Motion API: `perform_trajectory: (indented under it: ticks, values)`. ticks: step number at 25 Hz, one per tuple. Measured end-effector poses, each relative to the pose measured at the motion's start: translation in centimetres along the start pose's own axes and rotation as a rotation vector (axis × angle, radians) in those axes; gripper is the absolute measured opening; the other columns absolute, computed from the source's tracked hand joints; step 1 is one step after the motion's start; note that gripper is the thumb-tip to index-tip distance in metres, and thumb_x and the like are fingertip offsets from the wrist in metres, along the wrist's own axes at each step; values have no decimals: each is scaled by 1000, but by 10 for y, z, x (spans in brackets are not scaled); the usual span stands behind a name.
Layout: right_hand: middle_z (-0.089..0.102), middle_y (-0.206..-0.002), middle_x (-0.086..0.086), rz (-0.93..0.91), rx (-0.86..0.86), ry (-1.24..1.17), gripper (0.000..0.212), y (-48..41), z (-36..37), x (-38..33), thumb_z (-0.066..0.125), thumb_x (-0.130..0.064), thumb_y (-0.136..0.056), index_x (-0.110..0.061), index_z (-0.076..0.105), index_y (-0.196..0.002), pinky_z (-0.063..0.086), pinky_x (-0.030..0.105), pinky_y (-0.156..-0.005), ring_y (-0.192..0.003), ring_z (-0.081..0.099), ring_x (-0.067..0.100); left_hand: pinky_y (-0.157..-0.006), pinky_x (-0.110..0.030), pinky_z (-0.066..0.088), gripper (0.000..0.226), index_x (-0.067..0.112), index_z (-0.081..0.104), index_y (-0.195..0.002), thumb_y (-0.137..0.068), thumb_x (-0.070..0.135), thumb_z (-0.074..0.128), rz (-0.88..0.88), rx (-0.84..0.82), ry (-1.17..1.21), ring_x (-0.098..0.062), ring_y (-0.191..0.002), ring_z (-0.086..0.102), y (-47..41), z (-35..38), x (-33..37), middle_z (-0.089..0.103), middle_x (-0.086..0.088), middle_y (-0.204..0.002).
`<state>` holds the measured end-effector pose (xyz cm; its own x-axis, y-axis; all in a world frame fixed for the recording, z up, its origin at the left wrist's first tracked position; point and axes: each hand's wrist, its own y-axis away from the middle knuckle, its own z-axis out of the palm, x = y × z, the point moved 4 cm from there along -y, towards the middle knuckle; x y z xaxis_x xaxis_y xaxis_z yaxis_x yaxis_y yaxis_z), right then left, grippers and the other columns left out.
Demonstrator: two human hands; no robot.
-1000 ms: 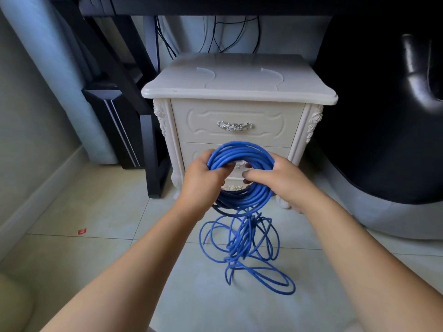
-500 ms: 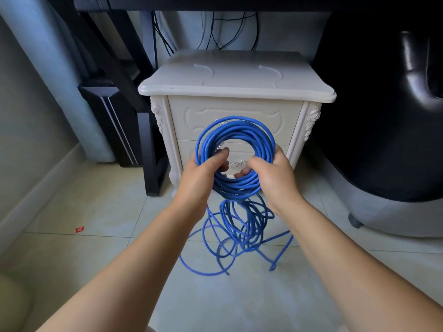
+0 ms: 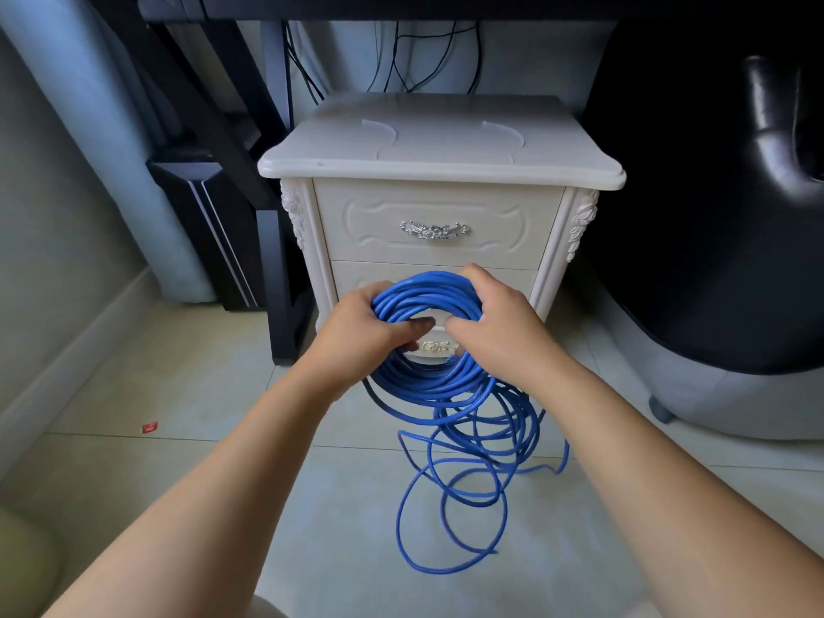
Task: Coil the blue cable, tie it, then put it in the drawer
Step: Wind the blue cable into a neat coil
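A thick ring of blue cable (image 3: pixel 423 296) is held up in front of the white nightstand (image 3: pixel 439 149). My left hand (image 3: pixel 365 325) grips the coil's left side, fingers curled through its centre. My right hand (image 3: pixel 495 321) grips the right side, fingers over the top strands. Several loose loops of the same cable hang from the coil and lie tangled on the tiled floor (image 3: pixel 450 506). Both drawers are closed; the top drawer (image 3: pixel 437 207) shows a silver handle (image 3: pixel 433 229), and the lower drawer (image 3: pixel 356 278) is partly hidden behind the coil.
A black desk frame (image 3: pixel 276 278) and a dark computer case (image 3: pixel 209 243) stand left of the nightstand. A black chair on a grey base (image 3: pixel 713 216) fills the right. Dark wires hang behind. A small red scrap (image 3: pixel 150 427) lies on the floor at left.
The coil and both hands have dropped lower in front of the nightstand. The loose loops have shifted and spread to the right on the floor.
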<state>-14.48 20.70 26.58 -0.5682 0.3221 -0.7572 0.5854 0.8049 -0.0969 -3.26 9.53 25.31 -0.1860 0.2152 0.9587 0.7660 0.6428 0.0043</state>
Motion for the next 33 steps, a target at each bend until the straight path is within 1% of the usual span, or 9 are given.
perform_trajectory:
  ticks: [4,11,17,20,24,26,28,31,33]
  values:
    - [66,-79,-1,35,99,-205,17,-1,-7,2,65,-22,-83,-31,56,-93,54,33,-65,-66,70,15,-63,-32,48,6,9,67,-92,-87,11,71,10,131,153,-4,-47,45,0,8,5,50,15,-49]
    - [76,-98,5,241,-42,-593,29,1,0,22,77,-27,-79,-21,65,-105,52,43,-96,-94,72,18,-65,-37,44,9,15,61,-84,-87,15,71,-64,375,518,-13,-47,40,-2,6,6,41,3,-52]
    - [75,-92,10,301,23,-808,17,1,16,17,75,-20,-82,-14,66,-94,55,45,-92,-92,73,26,-67,-38,42,11,15,60,-85,-89,20,69,-118,430,663,-15,-54,45,6,21,3,45,1,-56]
    - [67,-66,10,376,174,-885,10,-1,11,21,60,-1,-84,-11,57,-83,55,36,-66,-63,69,25,-78,-38,46,19,13,59,-91,-87,26,72,-76,185,585,-21,-70,56,5,27,4,56,-5,-70]
    - [58,-53,10,545,310,-1096,14,-5,0,32,48,6,-81,-5,52,-72,52,38,-61,-52,61,26,-90,-18,43,61,19,56,-116,-68,40,86,-36,-241,80,-4,-105,60,11,26,-4,63,6,-116]
    - [59,-56,12,588,325,-1247,17,-5,-4,32,46,6,-84,-5,51,-72,57,37,-57,-53,65,27,-85,-15,41,74,23,45,-123,-65,38,89,-64,-218,-271,-3,-107,53,17,37,-19,51,9,-123]
    - [60,-55,12,596,313,-1341,17,-5,-3,31,45,7,-85,-6,52,-75,58,37,-54,-53,67,27,-74,-17,43,57,24,47,-117,-72,32,82,-18,-88,-425,-8,-93,56,18,47,-24,51,5,-115]
    - [59,-53,11,587,320,-1416,18,-5,-8,29,45,9,-85,-6,53,-78,59,41,-55,-55,68,28,-56,-12,43,19,22,65,-99,-81,20,67,13,-25,-463,-8,-64,59,10,42,-21,64,1,-89]
    - [61,-61,14,585,334,-1441,17,-5,-14,32,46,8,-85,-6,53,-79,61,45,-59,-61,69,30,-63,-25,57,11,15,70,-93,-85,16,63,-69,-21,-261,-15,-63,67,4,33,-24,69,-3,-76]
